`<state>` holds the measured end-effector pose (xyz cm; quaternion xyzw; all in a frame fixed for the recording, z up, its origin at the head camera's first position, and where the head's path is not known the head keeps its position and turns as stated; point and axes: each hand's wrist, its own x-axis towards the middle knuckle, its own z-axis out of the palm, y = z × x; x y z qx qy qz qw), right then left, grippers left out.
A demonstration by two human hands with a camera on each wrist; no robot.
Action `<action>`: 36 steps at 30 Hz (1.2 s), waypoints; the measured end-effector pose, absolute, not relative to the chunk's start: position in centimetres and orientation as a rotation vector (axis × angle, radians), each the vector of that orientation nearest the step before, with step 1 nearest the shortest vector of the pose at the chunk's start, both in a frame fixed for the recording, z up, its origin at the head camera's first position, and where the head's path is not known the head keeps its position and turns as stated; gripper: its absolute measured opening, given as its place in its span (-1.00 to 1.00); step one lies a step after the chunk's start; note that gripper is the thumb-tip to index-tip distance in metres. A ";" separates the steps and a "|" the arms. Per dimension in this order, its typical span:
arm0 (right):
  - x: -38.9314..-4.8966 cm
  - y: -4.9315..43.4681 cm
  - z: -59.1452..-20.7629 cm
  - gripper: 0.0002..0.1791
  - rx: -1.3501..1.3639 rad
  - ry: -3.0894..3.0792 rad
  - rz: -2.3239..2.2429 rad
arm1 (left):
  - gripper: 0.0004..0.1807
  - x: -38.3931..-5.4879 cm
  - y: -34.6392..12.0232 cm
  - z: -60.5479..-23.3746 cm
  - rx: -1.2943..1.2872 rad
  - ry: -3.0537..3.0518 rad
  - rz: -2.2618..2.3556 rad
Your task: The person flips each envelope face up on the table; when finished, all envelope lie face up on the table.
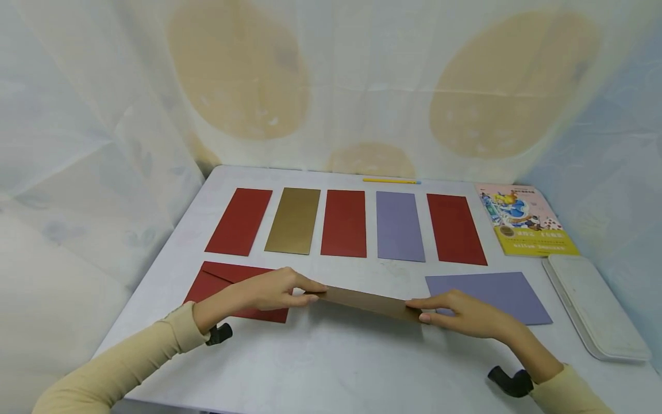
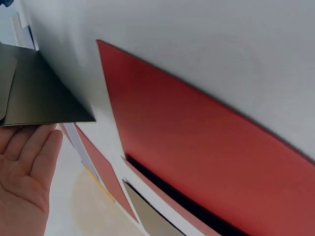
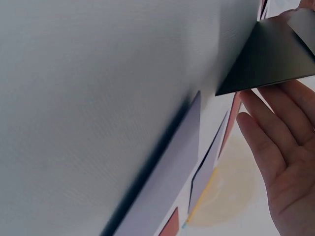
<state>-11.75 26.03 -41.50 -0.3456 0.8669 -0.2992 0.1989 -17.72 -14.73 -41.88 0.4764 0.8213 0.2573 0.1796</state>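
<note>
A brown-gold envelope is held between both hands, tilted above the table. My left hand pinches its left end between thumb and fingers. At the other end, my right hand grips the corner the same way. The left wrist view shows the envelope's dark underside with a flap edge, fingers lying along its far edge. A red envelope with a flap line lies partly hidden beneath the left forearm. Close behind the right hand lies a purple envelope, placed lengthwise.
Along the back runs a row of envelopes: red, gold, red, purple and red. Behind them is a yellow pencil. A picture book and a white flat case occupy the right side.
</note>
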 end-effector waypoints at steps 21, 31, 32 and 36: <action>-12.0 26.4 -41.0 -0.52 -1.092 2.646 -1.079 | -0.57 -18.1 -14.4 -41.7 1.384 2.384 0.930; -13.0 26.5 -41.8 -0.38 -1.119 2.734 -1.192 | -0.44 -18.9 -13.7 -42.5 1.897 2.583 1.037; -13.2 26.5 -41.8 -0.37 -1.133 2.742 -1.210 | -0.42 -19.0 -13.6 -42.5 1.925 2.582 1.040; -13.8 26.3 -41.8 -0.37 -1.192 2.762 -1.269 | -0.39 -19.2 -13.4 -42.6 1.967 2.577 1.051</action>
